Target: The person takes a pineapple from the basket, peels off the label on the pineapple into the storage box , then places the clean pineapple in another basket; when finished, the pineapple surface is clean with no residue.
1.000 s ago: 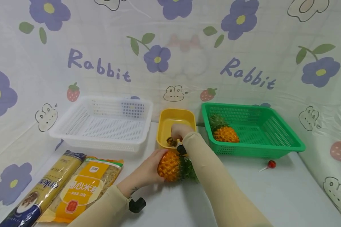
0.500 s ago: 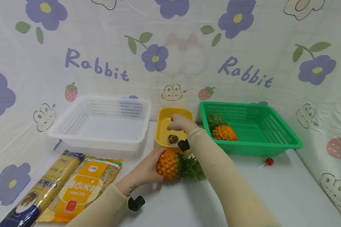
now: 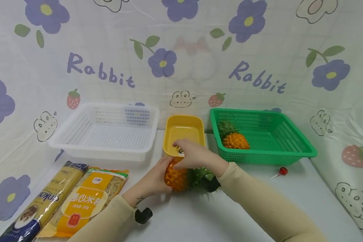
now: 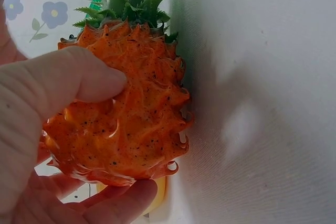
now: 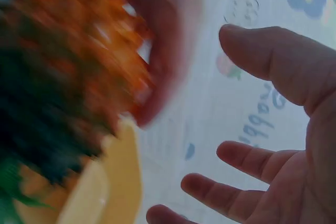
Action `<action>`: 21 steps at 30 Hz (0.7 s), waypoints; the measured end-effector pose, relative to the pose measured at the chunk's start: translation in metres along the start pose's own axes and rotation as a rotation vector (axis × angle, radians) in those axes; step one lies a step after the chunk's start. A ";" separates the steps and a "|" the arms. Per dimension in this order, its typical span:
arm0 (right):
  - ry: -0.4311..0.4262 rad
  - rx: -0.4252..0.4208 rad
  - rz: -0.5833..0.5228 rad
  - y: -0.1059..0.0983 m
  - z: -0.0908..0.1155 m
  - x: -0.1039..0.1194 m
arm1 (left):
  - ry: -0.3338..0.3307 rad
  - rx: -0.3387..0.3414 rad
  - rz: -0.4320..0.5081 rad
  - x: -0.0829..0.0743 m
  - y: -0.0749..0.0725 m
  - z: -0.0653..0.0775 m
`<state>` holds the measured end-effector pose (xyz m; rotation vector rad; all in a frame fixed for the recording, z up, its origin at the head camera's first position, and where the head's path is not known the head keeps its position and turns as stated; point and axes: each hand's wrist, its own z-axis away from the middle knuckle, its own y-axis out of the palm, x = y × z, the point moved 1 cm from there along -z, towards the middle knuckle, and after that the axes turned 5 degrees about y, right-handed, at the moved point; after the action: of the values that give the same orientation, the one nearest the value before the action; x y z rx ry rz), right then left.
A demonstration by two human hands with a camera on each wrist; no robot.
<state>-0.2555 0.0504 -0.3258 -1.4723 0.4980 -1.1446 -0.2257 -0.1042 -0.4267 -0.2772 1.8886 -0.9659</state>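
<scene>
My left hand (image 3: 154, 178) grips an orange pineapple (image 3: 176, 181) with a green leafy crown, lying on its side over the white table. In the left wrist view, the thumb presses the spiky skin of the pineapple (image 4: 142, 129) while other fingers curl under its base. My right hand (image 3: 198, 155) hovers above the pineapple with spread fingers and nothing in them. Behind it is a yellow box (image 3: 184, 132). Inside the box lies a small dark-and-gold object (image 3: 179, 150), partly covered by the right hand in the head view.
A white basket (image 3: 118, 148) stands at back left. The green basket (image 3: 269, 156) at back right holds another pineapple (image 3: 236, 140). Near its front lies a red lollipop (image 3: 283, 171). Two food packages, one gold and blue (image 3: 45, 198) and one orange (image 3: 86, 201), lie at left.
My right hand has come back from over the yellow box, leaving the small object inside, and now reaches over the pineapple. The left hand keeps its hold. The head view has shifted slightly right.
</scene>
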 end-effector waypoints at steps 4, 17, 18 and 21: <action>-0.014 -0.023 0.054 0.021 0.015 -0.003 | -0.015 0.000 0.018 0.002 0.001 0.000; -0.021 -0.084 0.276 0.059 0.025 -0.006 | -0.065 -0.020 0.089 0.002 -0.001 0.000; -0.015 -0.082 0.284 0.060 0.024 -0.005 | -0.069 -0.018 0.100 0.001 -0.002 0.001; -0.002 -0.083 0.301 0.061 0.022 -0.004 | -0.094 -0.014 0.155 -0.003 -0.009 0.004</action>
<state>-0.2208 0.0488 -0.3804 -1.4120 0.7463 -0.8929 -0.2229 -0.1101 -0.4186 -0.1782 1.8032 -0.8220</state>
